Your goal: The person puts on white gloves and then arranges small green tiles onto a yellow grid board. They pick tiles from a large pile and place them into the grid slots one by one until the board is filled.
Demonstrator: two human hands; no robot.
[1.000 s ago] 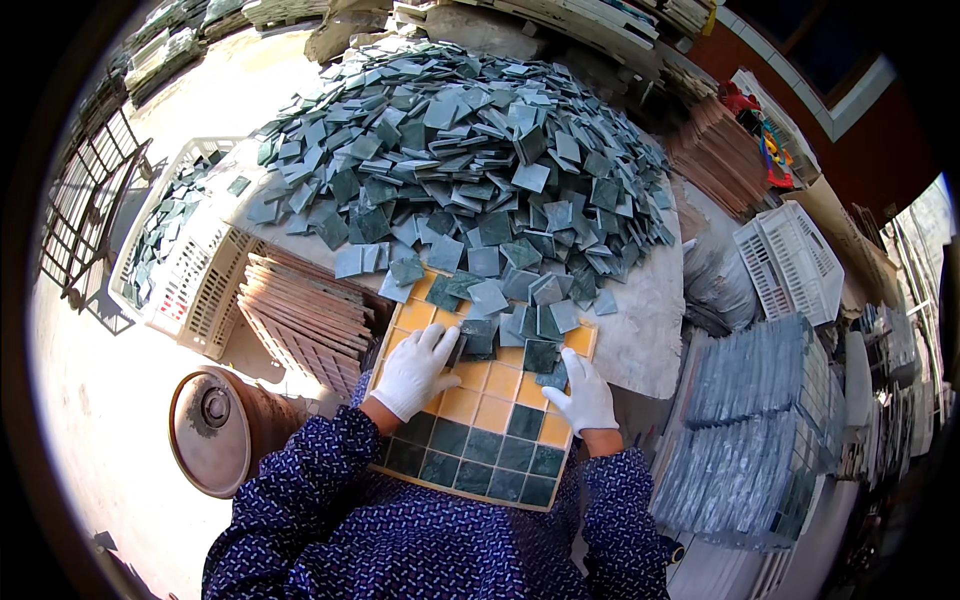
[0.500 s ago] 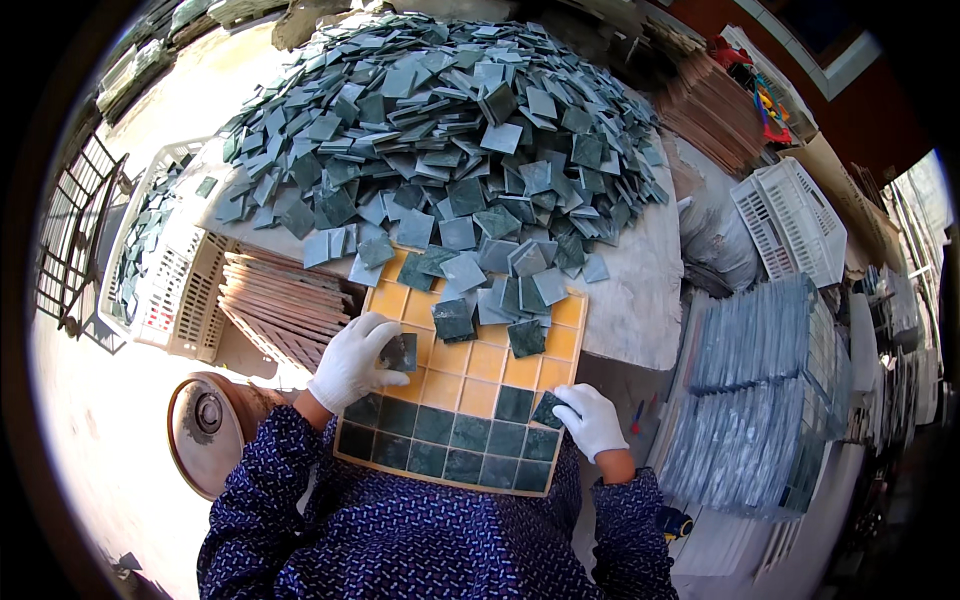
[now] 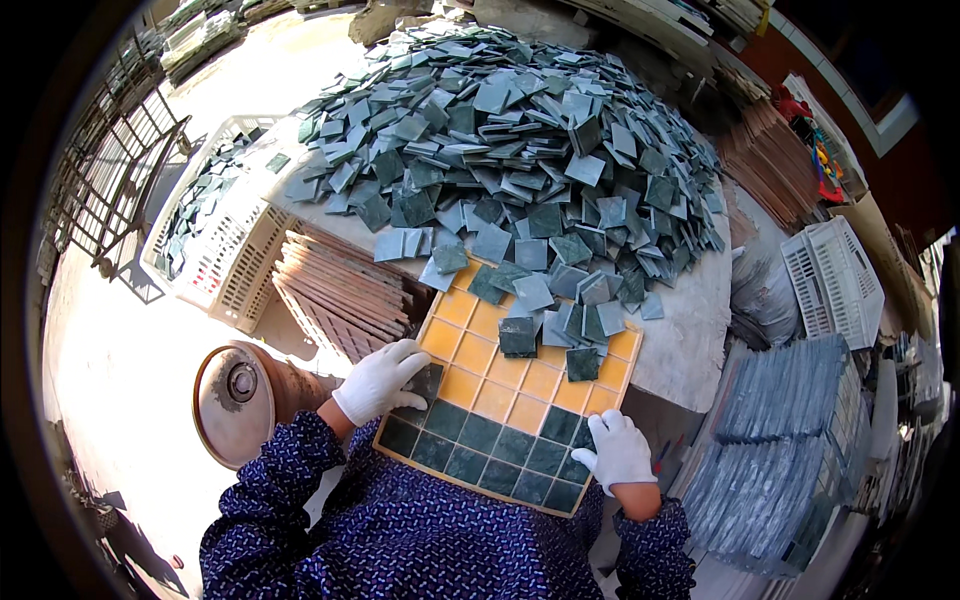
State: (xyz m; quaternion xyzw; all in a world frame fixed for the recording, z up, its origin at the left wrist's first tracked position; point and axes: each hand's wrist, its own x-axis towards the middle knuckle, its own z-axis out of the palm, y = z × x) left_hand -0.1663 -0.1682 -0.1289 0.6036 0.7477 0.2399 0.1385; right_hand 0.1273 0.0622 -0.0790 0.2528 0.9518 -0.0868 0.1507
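Note:
A yellow gridded tray [image 3: 462, 388] lies tilted in front of me, its near rows filled with square dark green stone tiles [image 3: 479, 431]. My left hand [image 3: 378, 385], in a white glove, grips a dark tile [image 3: 427, 381] by its left side, over the left edge of the tray. At the right edge, my white-gloved right hand [image 3: 620, 450] has thumb and fingers apart beside a tile [image 3: 583, 434] that sits in the grid and is partly hidden by the fingers. Loose tiles [image 3: 518, 336] spill across the tray's far part.
Behind the tray, a large heap of tiles [image 3: 520, 150] covers a pale table [image 3: 685, 335]. To the left are a crate with tiles [image 3: 235, 265], stacked brown trays [image 3: 335, 290] and a rusty drum [image 3: 265, 395]. Wrapped tile stacks [image 3: 765, 455] and a white crate [image 3: 832, 280] stand right.
The right hand's tile has gone from tilted to lying in the grid, and its fingers have loosened. My left hand has brought its tile nearer to the filled rows. The whole view has shifted.

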